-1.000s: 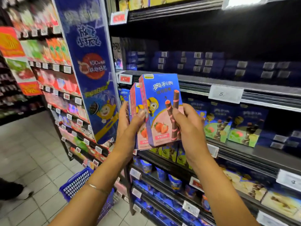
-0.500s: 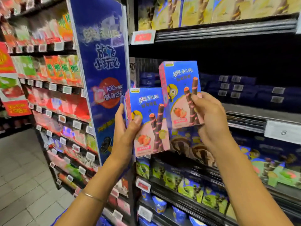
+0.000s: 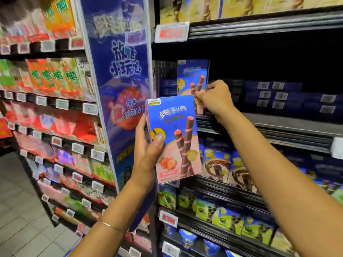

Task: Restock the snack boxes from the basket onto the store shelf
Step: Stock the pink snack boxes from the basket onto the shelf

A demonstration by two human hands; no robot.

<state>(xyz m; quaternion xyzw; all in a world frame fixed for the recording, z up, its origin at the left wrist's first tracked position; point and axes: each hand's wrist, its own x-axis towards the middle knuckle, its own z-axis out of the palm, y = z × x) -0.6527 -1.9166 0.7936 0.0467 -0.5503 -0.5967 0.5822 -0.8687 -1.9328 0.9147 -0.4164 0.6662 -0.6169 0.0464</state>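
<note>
My left hand (image 3: pixel 147 156) grips a blue-and-pink strawberry snack box (image 3: pixel 174 138) upright in front of the shelving, with another box edge just visible behind it. My right hand (image 3: pixel 215 98) holds a second, matching snack box (image 3: pixel 192 78) by its right edge. That box stands upright at the left end of the dark middle shelf (image 3: pixel 278 123); its base is hidden behind the near box. The basket is out of view.
A tall blue promotional banner (image 3: pixel 118 75) stands just left of the shelf bay. Dark blue boxes (image 3: pixel 289 97) line the back of the middle shelf. Chocolate and green snack boxes (image 3: pixel 222 164) fill the shelves below. Red and orange packets (image 3: pixel 55 76) fill the left shelving.
My right hand has carried its box away from the other one, up and into the left end of the middle shelf. My left hand has kept its box in front.
</note>
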